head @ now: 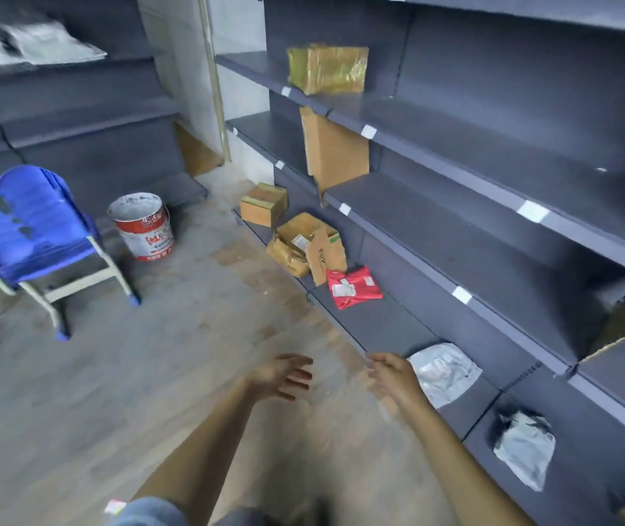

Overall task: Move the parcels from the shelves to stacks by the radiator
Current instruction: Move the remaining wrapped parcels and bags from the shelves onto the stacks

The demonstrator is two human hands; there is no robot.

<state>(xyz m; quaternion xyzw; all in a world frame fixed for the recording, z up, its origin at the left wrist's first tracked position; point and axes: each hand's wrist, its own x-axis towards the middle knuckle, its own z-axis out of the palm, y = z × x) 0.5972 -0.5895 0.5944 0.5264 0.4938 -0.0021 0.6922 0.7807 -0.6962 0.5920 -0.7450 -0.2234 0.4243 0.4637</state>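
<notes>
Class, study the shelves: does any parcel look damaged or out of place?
Yes. On the bottom shelf, a brown box is crushed and torn open, tipped against its neighbours. A tall carton higher up leans askew.

Dark grey shelves (455, 237) fill the frame's right side. On the upper boards sit a gold-wrapped box (328, 68) and an upright cardboard box (335, 151). The bottom board carries tan boxes (303, 241), a red pouch (353, 287) and two grey pouches (443, 372) at lower right.
</notes>
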